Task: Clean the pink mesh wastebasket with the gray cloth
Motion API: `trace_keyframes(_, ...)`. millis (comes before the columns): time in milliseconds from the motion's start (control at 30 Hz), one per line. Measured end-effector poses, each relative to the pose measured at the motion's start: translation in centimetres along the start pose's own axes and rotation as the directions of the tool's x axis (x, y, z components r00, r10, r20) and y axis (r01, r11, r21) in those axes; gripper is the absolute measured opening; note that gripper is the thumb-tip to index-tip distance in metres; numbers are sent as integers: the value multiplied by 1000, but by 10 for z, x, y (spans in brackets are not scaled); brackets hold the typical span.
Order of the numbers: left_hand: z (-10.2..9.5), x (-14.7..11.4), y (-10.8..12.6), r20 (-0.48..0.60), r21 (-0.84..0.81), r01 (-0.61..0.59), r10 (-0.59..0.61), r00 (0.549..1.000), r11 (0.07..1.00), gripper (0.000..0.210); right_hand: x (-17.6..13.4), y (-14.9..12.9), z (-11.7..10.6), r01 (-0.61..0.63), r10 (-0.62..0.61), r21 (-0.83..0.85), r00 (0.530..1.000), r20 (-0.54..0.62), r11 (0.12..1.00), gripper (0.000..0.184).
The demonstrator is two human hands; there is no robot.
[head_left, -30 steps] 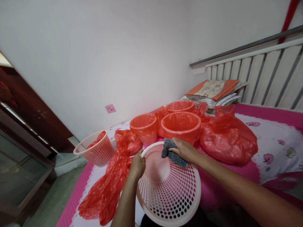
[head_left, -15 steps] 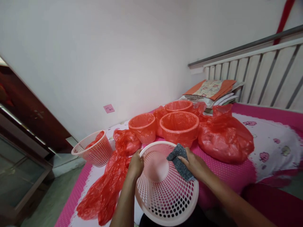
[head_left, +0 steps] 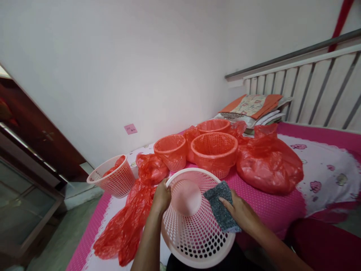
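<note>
A pale pink plastic basket (head_left: 194, 241) with perforated walls is tilted so that its open mouth faces me, and its solid bottom shows inside. My left hand (head_left: 162, 196) grips the basket's rim on the upper left side. In my right hand (head_left: 239, 210) is a dark grey cloth (head_left: 221, 210), folded over the basket's right rim with part of it against the inner wall. The thumb presses on the cloth from inside; the other fingers are mostly hidden behind it.
Three baskets lined with red bags, one of them this basket (head_left: 214, 152), stand beyond my hands. Left are loose red plastic bags (head_left: 126, 226) and another pink basket (head_left: 115, 180). A full red bag (head_left: 269, 165) sits right, before folded textiles (head_left: 254, 107) on the bed.
My right hand and the cloth have moved down and slightly right along the basket's rim. My left hand keeps its hold, and the basket stays nearly in place.
</note>
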State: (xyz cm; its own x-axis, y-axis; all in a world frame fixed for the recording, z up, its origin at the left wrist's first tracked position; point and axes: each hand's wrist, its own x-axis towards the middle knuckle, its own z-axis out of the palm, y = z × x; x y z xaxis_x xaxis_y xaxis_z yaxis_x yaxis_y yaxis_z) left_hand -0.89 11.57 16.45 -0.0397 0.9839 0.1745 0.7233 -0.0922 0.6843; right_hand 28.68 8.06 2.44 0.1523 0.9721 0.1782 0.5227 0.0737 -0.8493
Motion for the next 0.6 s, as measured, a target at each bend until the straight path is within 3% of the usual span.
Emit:
trace_keyframes(167, -3, -1, 2, -2, -3, -4, 4, 1000, 1000, 29, -16, 6, 4, -62, 49, 206, 996, 68, 977, 46)
trace_keyframes(333, -4, -5, -2, 2, -40, -23, 23, 1000, 999, 30, -35, 6, 18, -173, 151, 409, 985, 85, 896, 47)
trace_keyframes(467, -5, -8, -7, 15, -78, -64, 65, 998, 995, 34, -37, 6, 19, -148, 145, 413, 989, 38, 899, 45)
trace_keyframes(600, -5, -11, -10, 15, -91, -85, 87, 996, 992, 34, -26, 6, 11, -57, 84, 302, 994, -76, 952, 44)
